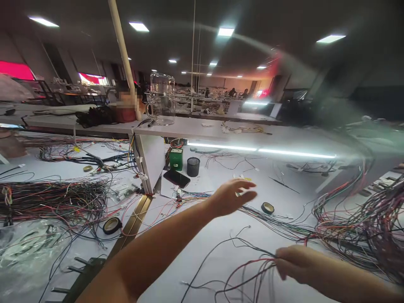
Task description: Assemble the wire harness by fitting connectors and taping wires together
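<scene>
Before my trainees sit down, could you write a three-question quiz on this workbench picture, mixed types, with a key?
1. Multiple choice: The right hand grips: A) a roll of tape; B) wires; C) a phone.
2. True or false: In the picture, the green box stands left of the black cup.
3. Fill in: The clear jug stands on the raised ____.

Key: 1. B. 2. True. 3. Shelf.

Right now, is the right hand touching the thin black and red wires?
Touching: the head view shows the right hand pinching those thin black and red wires.
</scene>
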### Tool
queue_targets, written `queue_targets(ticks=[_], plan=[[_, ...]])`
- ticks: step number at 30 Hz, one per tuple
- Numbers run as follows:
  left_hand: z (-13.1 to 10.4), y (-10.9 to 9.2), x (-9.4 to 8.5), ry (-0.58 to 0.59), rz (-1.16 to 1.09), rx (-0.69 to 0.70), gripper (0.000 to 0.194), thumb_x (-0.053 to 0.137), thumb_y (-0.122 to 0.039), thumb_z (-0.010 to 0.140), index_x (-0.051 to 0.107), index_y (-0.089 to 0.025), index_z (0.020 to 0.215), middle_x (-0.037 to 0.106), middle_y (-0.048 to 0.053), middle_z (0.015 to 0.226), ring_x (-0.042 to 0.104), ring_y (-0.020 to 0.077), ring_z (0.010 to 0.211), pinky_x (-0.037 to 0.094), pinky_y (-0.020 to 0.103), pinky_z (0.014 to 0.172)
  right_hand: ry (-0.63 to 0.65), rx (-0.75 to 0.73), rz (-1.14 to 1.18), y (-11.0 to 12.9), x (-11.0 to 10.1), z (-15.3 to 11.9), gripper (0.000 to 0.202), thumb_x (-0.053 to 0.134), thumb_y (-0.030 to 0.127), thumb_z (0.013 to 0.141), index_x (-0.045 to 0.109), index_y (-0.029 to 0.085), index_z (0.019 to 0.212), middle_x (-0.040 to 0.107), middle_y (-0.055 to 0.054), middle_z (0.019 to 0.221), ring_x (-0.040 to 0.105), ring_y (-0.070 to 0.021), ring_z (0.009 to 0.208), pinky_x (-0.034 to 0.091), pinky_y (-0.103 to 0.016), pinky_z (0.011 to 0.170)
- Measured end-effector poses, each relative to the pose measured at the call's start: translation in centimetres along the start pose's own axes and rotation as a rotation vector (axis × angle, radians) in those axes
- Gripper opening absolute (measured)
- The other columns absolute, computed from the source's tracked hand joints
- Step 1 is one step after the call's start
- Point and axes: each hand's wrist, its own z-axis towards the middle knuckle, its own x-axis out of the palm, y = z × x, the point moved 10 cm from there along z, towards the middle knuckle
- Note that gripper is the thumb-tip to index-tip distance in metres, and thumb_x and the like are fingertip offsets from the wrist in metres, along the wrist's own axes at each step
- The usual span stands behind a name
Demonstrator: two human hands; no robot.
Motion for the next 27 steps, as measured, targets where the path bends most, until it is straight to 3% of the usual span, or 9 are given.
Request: queue_targets(ticks=[1,3,6,11,14,17,22,25,27], plan=[[-0.6,-2.4,1.2,0.087,-0.04,0.048,0.049,0.049,-0.048,0.089,0.05,-0.023,0.131,0.055,0.007,0.132,0.057,0.0208,0.112,0.045,0.033,0.096,0.113,-0.049,0.024,1.6,1.1,0.8,0.034,0.045,0.043,0.093,0.068,0.027,0.074,0.067,-0.001,0.071,0.062,-0.0175,0.065,0.051,-0.03,0.061],[-2.3,-4.7,4.2,0.321,-0.037,0.011,0.074,0.067,-0.052,0.075,0.041,-0.027,0.139,0.06,0.008,0.128,0.057,0.0292,0.114,0.044,0.044,0.097,0.139,-0.181,0.077,5.2,1.2,1.9,0.025,0.046,0.036,0.091,0.068,0.025,0.082,0.068,-0.003,0.077,0.061,-0.0192,0.07,0.049,-0.033,0.069],[-5.5,-3.6,6.9,0.553,-0.178,-0.215,0.077,0.07,-0.048,0.071,0.042,-0.024,0.138,0.069,0.008,0.106,0.065,0.0279,0.095,0.05,0.043,0.084,0.04,-0.31,0.221,8.3,-0.1,2.5,0.021,0.048,0.029,0.088,0.067,0.021,0.082,0.066,-0.004,0.082,0.058,-0.0189,0.076,0.047,-0.032,0.072],[-11.3,1.0,7.3,0.727,-0.409,-0.472,0.03,0.06,-0.035,0.081,0.065,-0.022,0.108,0.061,-0.004,0.053,0.063,0.0156,0.069,0.048,0.031,0.077,-0.29,-0.05,0.331,3.0,-2.8,1.4,0.033,0.045,0.046,0.091,0.06,0.021,0.076,0.046,0.004,0.06,0.041,-0.0121,0.056,0.034,-0.025,0.054],[-14.4,2.7,5.1,0.794,-0.38,-0.554,0.026,0.055,-0.038,0.083,0.068,-0.021,0.098,0.055,-0.005,0.052,0.058,0.0138,0.057,0.045,0.026,0.062,-0.331,-0.017,0.309,1.2,-3.4,-0.6,0.035,0.044,0.05,0.092,0.06,0.022,0.079,0.043,0.004,0.059,0.039,-0.0117,0.056,0.032,-0.024,0.053],[-15.4,3.8,-0.7,0.642,-0.161,-0.655,0.032,0.054,-0.045,0.084,0.067,-0.023,0.104,0.056,-0.005,0.057,0.051,0.0117,0.047,0.04,0.023,0.05,-0.25,-0.073,0.197,2.1,-2.2,-2.0,0.031,0.043,0.046,0.094,0.06,0.023,0.082,0.054,0.002,0.068,0.047,-0.0131,0.062,0.034,-0.025,0.057],[-13.9,0.4,-10.2,0.373,0.262,-0.422,0.027,0.059,-0.046,0.081,0.073,-0.032,0.098,0.071,-0.001,0.091,0.063,0.0195,0.083,0.047,0.024,0.074,-0.285,-0.188,0.006,4.9,0.2,-1.5,0.026,0.04,0.039,0.097,0.058,0.023,0.087,0.061,0.0,0.072,0.05,-0.0132,0.061,0.032,-0.025,0.057],[-14.3,0.0,-12.6,0.301,0.572,-0.299,0.036,0.049,-0.051,0.086,0.068,-0.036,0.113,0.07,-0.001,0.09,0.063,0.0192,0.08,0.047,0.027,0.073,-0.494,-0.248,-0.078,6.0,0.4,0.0,0.025,0.037,0.036,0.099,0.059,0.022,0.097,0.063,-0.001,0.075,0.053,-0.0135,0.064,0.033,-0.026,0.06],[-15.7,1.7,-12.2,0.323,0.783,-0.235,0.039,0.042,-0.051,0.089,0.065,-0.036,0.118,0.069,0.001,0.082,0.062,0.0185,0.073,0.046,0.027,0.068,-0.585,-0.274,-0.136,6.1,1.8,1.4,0.025,0.038,0.034,0.099,0.059,0.022,0.104,0.064,-0.001,0.077,0.055,-0.0142,0.067,0.035,-0.026,0.062]])
